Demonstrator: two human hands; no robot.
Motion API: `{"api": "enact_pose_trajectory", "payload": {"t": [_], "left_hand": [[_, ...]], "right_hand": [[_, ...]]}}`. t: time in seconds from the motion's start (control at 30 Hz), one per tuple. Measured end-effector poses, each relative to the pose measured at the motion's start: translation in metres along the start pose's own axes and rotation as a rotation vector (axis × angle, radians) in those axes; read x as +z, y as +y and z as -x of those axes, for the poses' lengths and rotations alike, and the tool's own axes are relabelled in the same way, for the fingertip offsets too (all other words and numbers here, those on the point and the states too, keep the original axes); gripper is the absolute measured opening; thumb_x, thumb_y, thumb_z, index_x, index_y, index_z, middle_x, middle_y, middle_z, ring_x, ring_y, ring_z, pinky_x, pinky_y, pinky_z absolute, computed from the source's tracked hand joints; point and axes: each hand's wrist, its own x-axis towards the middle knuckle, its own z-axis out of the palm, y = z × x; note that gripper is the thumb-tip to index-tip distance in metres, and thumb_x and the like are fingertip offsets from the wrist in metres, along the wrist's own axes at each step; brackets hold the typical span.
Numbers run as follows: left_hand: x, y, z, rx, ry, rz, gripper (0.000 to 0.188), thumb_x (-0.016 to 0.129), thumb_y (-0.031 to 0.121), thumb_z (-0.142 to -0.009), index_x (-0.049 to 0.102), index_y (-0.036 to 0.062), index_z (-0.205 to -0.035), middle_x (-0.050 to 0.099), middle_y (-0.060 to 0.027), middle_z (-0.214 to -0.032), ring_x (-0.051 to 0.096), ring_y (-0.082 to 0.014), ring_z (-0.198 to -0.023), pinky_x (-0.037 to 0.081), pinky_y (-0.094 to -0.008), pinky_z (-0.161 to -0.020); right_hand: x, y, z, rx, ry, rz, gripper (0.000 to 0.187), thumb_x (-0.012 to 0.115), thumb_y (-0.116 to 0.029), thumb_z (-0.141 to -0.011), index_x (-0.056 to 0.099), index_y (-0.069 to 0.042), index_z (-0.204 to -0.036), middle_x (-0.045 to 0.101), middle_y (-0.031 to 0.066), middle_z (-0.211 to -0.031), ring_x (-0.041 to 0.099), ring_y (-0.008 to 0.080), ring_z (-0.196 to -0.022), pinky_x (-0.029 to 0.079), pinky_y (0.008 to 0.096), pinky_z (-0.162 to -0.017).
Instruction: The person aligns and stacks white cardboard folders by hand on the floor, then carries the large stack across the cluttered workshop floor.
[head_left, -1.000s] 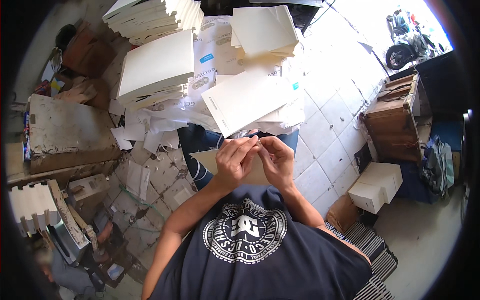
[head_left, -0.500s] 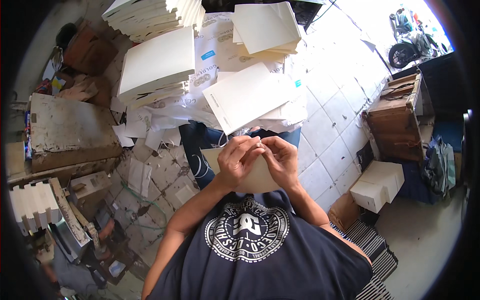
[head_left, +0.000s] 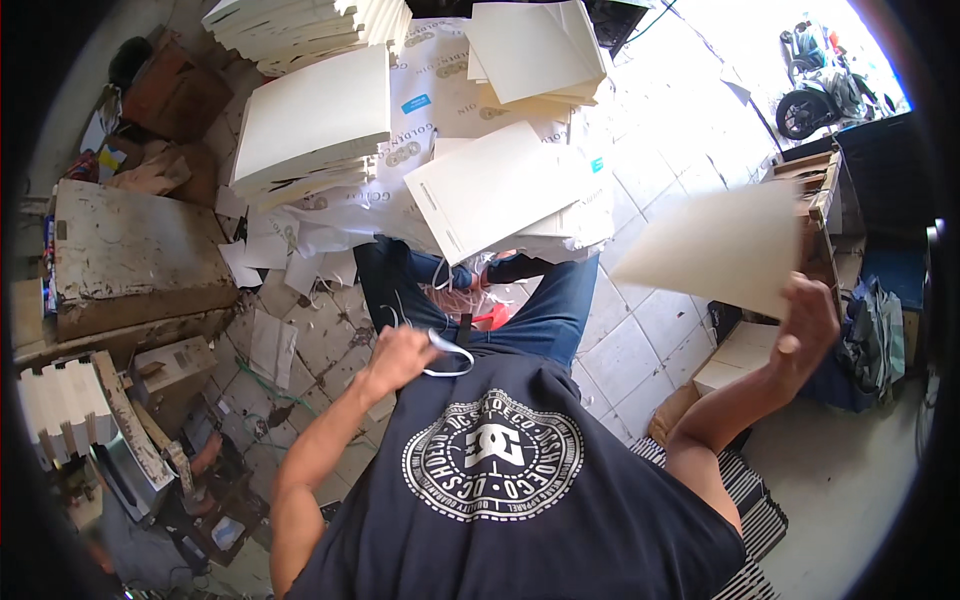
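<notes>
My left hand [head_left: 398, 357] is closed over my lap, left of the middle. A looped white cord [head_left: 455, 362] trails from its fingers. My right arm is stretched out to the right, and my right hand [head_left: 806, 330] is at the lower right corner of a cream paper booklet [head_left: 715, 248]. The booklet is in the air, tilted and smeared by motion. Its fingers overlap the booklet's edge while the thumb shows below; how firm the hold is stays unclear. Before my knees, a pale printed booklet [head_left: 490, 195] lies askew on the wrapped surface.
Tall stacks of cream booklets [head_left: 315, 115] stand at the far left of the plastic-wrapped surface [head_left: 425, 65]. More cream sheets [head_left: 530, 50] lie at its far right. A wooden crate [head_left: 815, 180] and a pale block [head_left: 735, 360] stand on the right. Striped stacks [head_left: 755, 510] lie beside me.
My hands have come apart from a pinch over my lap. The cream booklet has left my lap and swung right with my right hand. My left hand moved left and down with the cord.
</notes>
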Motion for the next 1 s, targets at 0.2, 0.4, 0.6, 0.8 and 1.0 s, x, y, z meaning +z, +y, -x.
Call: {"api": "enact_pose_trajectory", "payload": {"t": [0.2, 0.4, 0.6, 0.8, 1.0], "left_hand": [[-0.017, 0.028, -0.089, -0.384, 0.197, 1.374, 0.046, 0.055, 0.045, -0.099, 0.054, 0.0021, -0.117, 0.069, -0.0093, -0.092, 0.067, -0.0139, -0.071, 0.053, -0.0277, -0.058], [-0.044, 0.01, -0.094, -0.277, 0.193, 1.006, 0.022, 0.066, 0.02, -0.095, 0.063, -0.001, -0.1, 0.062, -0.0037, -0.066, 0.053, -0.007, -0.047, 0.044, -0.0221, -0.043], [-0.079, -0.001, -0.114, -0.276, 0.28, 0.636, 0.034, 0.066, 0.031, -0.095, 0.066, -0.0012, -0.105, 0.063, -0.0038, -0.064, 0.058, -0.0118, -0.051, 0.046, -0.0288, -0.048], [-0.1, 0.016, -0.049, -0.202, 0.659, -0.84, 0.055, 0.057, 0.051, -0.095, 0.066, -0.0013, -0.113, 0.069, -0.0197, -0.102, 0.063, -0.0374, -0.106, 0.046, -0.0459, -0.096], [-0.097, 0.032, -0.116, -0.045, 0.683, 0.244, 0.046, 0.066, 0.043, -0.092, 0.067, -0.0025, -0.095, 0.068, -0.0181, -0.091, 0.065, -0.0284, -0.091, 0.049, -0.0365, -0.085]], "right_hand": [[0.038, 0.025, -0.028, 0.183, 0.332, 0.529, 0.025, 0.074, -0.011, -0.088, 0.068, 0.004, -0.106, 0.067, 0.0049, -0.083, 0.058, 0.0096, -0.077, 0.044, 0.0215, -0.07], [0.08, 0.084, -0.01, 0.222, 0.393, -0.006, 0.018, 0.066, -0.012, -0.095, 0.065, 0.002, -0.106, 0.071, 0.0073, -0.09, 0.062, 0.0086, -0.083, 0.047, 0.021, -0.073], [0.145, 0.12, 0.017, 0.448, 0.39, -0.395, 0.016, 0.064, -0.008, -0.095, 0.064, 0.004, -0.107, 0.072, 0.0126, -0.098, 0.064, 0.0109, -0.088, 0.048, 0.0227, -0.08], [0.185, 0.107, 0.029, 0.565, 0.239, -0.488, 0.016, 0.061, -0.008, -0.097, 0.063, 0.004, -0.107, 0.072, 0.0138, -0.097, 0.064, 0.0111, -0.087, 0.05, 0.0244, -0.078], [0.238, 0.103, 0.039, 0.672, 0.085, -0.524, 0.015, 0.063, -0.012, -0.097, 0.064, 0.0, -0.106, 0.073, 0.0104, -0.09, 0.062, 0.0081, -0.083, 0.048, 0.0243, -0.074]]}}
